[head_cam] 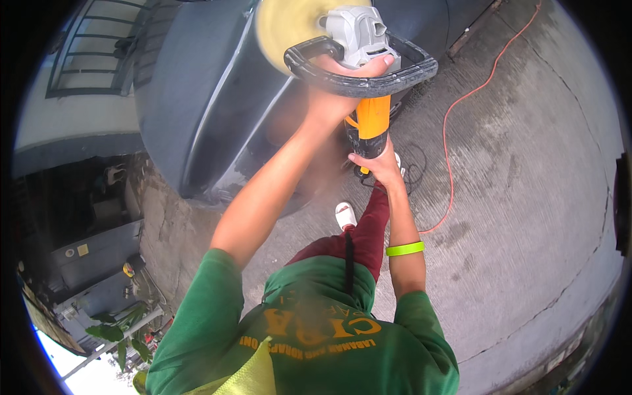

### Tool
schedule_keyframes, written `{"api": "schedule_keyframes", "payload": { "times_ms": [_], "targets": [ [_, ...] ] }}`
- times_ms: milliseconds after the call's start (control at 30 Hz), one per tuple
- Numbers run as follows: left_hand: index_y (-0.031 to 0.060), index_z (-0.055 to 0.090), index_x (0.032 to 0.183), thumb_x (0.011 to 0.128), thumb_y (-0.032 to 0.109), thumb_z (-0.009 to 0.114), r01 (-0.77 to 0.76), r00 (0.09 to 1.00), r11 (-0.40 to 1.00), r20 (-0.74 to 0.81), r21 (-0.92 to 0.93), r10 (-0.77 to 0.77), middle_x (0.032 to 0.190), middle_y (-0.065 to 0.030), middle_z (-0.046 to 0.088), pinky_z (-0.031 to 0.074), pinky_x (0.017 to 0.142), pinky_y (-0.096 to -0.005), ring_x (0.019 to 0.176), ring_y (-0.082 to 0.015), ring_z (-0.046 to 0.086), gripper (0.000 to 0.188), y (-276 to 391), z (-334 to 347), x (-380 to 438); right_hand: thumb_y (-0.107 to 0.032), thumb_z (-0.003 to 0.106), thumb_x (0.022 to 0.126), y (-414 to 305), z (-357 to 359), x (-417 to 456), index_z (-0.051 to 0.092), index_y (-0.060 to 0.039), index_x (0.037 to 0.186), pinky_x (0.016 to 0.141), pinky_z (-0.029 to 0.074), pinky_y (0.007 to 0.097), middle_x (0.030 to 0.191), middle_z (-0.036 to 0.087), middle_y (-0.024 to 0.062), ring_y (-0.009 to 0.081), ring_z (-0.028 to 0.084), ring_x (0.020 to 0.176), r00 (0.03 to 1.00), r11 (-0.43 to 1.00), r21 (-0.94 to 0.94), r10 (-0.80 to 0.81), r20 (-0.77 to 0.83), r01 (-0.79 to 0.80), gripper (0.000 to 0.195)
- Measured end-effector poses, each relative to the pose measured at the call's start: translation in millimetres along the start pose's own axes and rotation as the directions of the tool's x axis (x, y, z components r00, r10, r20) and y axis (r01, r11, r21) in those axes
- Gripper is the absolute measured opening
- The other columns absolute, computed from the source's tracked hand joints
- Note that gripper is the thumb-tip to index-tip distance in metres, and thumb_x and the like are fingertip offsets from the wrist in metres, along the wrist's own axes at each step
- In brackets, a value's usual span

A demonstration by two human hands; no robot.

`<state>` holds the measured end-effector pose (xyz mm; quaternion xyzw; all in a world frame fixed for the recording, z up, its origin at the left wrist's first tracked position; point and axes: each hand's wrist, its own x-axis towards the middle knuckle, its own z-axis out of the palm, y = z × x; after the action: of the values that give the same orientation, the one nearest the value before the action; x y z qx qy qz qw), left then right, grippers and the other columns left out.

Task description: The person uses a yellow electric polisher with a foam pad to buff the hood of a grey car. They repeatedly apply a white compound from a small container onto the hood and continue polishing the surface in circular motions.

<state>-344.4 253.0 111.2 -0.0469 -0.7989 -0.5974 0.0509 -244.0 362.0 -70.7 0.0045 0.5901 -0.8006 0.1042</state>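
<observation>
A rotary polisher (373, 116) with a yellow and black body and a silver gear head spans both my hands. Its round yellow pad (289, 32) looks blurred, as if spinning, over the dark grey car body (217, 98); contact between them cannot be made out. My left hand (340, 94) grips the front of the polisher at the black D-shaped handle (365, 89), thumb across the body and fingers mostly hidden. Farther back, my right hand (380, 160) is wrapped around the black rear grip. A black cord (417, 170) lies in loops by my feet.
An orange-red extension cord (447, 143) curves over the grooved concrete floor (513, 197) on the right. White slippers (345, 216) are on my feet, close to the car. A wall with a barred window (96, 54) stands at left. Plants (118, 331) show lower left.
</observation>
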Motion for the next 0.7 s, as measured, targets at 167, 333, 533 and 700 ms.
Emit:
{"api": "schedule_keyframes", "payload": {
  "times_ms": [167, 333, 533, 700],
  "targets": [
    [-0.004, 0.07, 0.117, 0.085, 0.028, 0.082, 0.183, 0.982, 0.983, 0.035, -0.002, -0.183, 0.11, -0.0108, 0.075, 0.056, 0.089, -0.0326, 0.099, -0.0168, 0.07, 0.047, -3.9, -27.5, -39.6, -0.008, 0.095, 0.064, 28.0, 25.8, -34.0, 0.042, -0.0015, 0.148, 0.107, 0.046, 0.036, 0.134, 0.061, 0.0094, 0.02, 0.057, 0.124, 1.0, 1.0, -0.018, -0.012, 0.0, 0.012, 0.1],
    [-0.0033, 0.068, 0.121, 0.087, 0.02, 0.079, 0.194, 0.976, 0.98, -0.105, 0.041, -0.188, 0.108, -0.0094, 0.075, 0.054, 0.091, -0.0327, 0.098, -0.0175, 0.07, 0.043, -55.2, -99.2, -148.3, -0.008, 0.092, 0.066, 100.0, 87.6, -110.6, 0.033, -0.0008, 0.155, 0.118, 0.037, 0.0408, 0.145, 0.052, 0.0162, 0.0271, 0.049, 0.138, 0.997, 0.997, -0.079, 0.011, 0.082, -0.004, 0.107],
    [-0.0022, 0.056, 0.136, 0.092, 0.031, 0.074, 0.351, 0.872, 0.933, -0.334, -0.086, -0.359, 0.125, -0.011, 0.067, 0.048, 0.102, -0.0359, 0.114, -0.0213, 0.063, 0.058, -115.5, -197.5, -301.1, -0.008, 0.089, 0.07, 130.1, 148.9, -176.6, 0.036, -0.0059, 0.155, 0.115, 0.041, 0.0393, 0.146, 0.055, 0.0173, 0.0293, 0.053, 0.138, 0.913, 0.974, -0.129, 0.222, 0.342, -0.188, 0.1],
    [-0.0027, 0.054, 0.138, 0.092, 0.03, 0.074, 0.363, 0.861, 0.925, -0.342, -0.107, -0.378, 0.126, -0.0107, 0.066, 0.048, 0.102, -0.0354, 0.115, -0.0211, 0.063, 0.061, -133.5, -218.3, -329.9, -0.008, 0.088, 0.072, 150.6, 165.5, -184.1, 0.037, -0.0069, 0.155, 0.113, 0.043, 0.0394, 0.144, 0.057, 0.0169, 0.0297, 0.054, 0.137, 0.919, 0.978, -0.139, 0.195, 0.342, -0.155, 0.097]
  ]
}}
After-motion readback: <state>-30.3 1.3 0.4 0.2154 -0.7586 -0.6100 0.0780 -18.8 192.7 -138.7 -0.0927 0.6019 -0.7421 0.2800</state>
